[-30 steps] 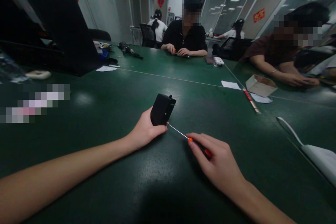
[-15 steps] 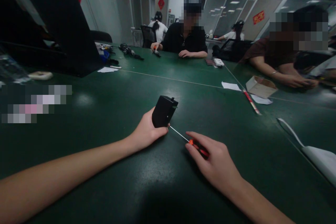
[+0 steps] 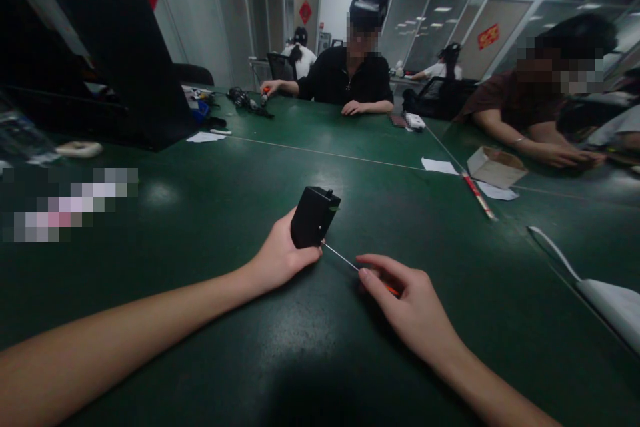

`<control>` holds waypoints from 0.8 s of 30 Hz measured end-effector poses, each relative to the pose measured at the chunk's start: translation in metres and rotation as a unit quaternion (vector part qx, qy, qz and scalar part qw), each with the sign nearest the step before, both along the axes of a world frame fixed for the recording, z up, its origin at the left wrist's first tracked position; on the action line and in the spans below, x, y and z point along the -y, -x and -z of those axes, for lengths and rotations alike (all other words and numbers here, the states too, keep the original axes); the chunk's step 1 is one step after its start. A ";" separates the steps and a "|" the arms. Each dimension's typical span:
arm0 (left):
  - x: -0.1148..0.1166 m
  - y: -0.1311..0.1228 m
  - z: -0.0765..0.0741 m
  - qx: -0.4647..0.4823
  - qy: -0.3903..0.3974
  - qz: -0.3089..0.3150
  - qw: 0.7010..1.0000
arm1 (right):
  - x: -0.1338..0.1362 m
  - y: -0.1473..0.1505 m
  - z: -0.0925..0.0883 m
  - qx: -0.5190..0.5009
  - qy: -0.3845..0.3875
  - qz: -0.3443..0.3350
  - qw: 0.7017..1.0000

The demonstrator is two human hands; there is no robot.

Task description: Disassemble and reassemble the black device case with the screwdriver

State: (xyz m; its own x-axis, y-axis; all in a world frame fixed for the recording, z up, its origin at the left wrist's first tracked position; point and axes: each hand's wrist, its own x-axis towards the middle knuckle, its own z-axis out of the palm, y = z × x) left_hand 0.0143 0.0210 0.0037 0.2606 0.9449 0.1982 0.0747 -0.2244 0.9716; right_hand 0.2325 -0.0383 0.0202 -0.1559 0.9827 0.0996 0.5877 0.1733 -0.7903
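Note:
My left hand (image 3: 283, 255) is closed around a black box-shaped device (image 3: 314, 217), which it holds tilted above the green table. A small knob stands up from the device's top, and a shiny dot, perhaps a screw, shows on its side. My right hand (image 3: 407, 293) grips a screwdriver with an orange-red handle (image 3: 392, 290), mostly covered by thumb and palm. Its thin metal shaft (image 3: 341, 257) runs to the lower edge of the device beside my left thumb. The tip's exact contact is too small to make out.
A black panel or case (image 3: 110, 47) rises at the left. An open box (image 3: 496, 167), a red-and-white stick (image 3: 479, 195) and white papers (image 3: 440, 165) lie to the right. A white pouch with a strap (image 3: 613, 310) is at the right edge. Two co-workers sit across the table.
My right thumb and fingers have shifted around the screwdriver handle, covering more of it. The device stays nearly in place. Across the table, a co-worker's hand has moved left with an orange-handled tool.

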 end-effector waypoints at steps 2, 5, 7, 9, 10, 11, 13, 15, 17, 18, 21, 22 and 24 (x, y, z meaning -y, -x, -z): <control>0.000 0.000 -0.001 0.000 -0.001 0.001 1.000 | 0.000 0.000 -0.001 -0.026 0.030 -0.008 0.999; 0.000 0.000 -0.001 0.001 0.000 -0.001 1.000 | -0.001 0.001 -0.002 -0.055 0.050 -0.008 0.997; -0.001 -0.001 -0.002 0.002 0.000 -0.002 1.000 | -0.001 0.001 -0.001 -0.070 0.070 0.004 0.995; -0.001 -0.001 -0.003 0.001 0.000 -0.002 1.000 | -0.002 0.000 0.000 -0.075 0.085 0.019 0.993; -0.001 -0.001 -0.003 0.000 -0.003 -0.002 1.000 | -0.002 0.000 0.000 -0.073 0.085 0.024 0.993; -0.001 -0.001 -0.003 -0.002 -0.006 -0.002 1.000 | -0.003 0.000 0.000 -0.073 0.085 0.027 0.993; -0.001 -0.001 -0.002 -0.002 -0.011 0.000 1.000 | -0.004 -0.001 0.000 -0.085 0.096 0.023 0.991; 0.000 -0.001 -0.002 0.002 -0.014 0.004 1.000 | -0.005 -0.001 -0.001 -0.111 0.123 0.013 0.986; 0.000 -0.001 -0.001 0.006 -0.012 0.006 1.000 | -0.006 -0.001 -0.001 -0.128 0.143 0.002 0.981; 0.000 -0.001 -0.001 0.007 -0.012 0.004 1.000 | -0.006 -0.001 -0.001 -0.131 0.145 -0.002 0.981; 0.000 -0.001 -0.001 0.003 -0.011 -0.007 1.000 | -0.005 -0.001 -0.001 -0.142 0.138 -0.003 0.980; 0.000 -0.002 -0.001 0.001 -0.012 -0.012 1.000 | -0.004 -0.001 -0.001 -0.148 0.133 0.000 0.980; 0.001 -0.002 -0.001 -0.006 -0.018 -0.022 1.000 | -0.002 -0.001 -0.001 -0.166 0.115 0.010 0.979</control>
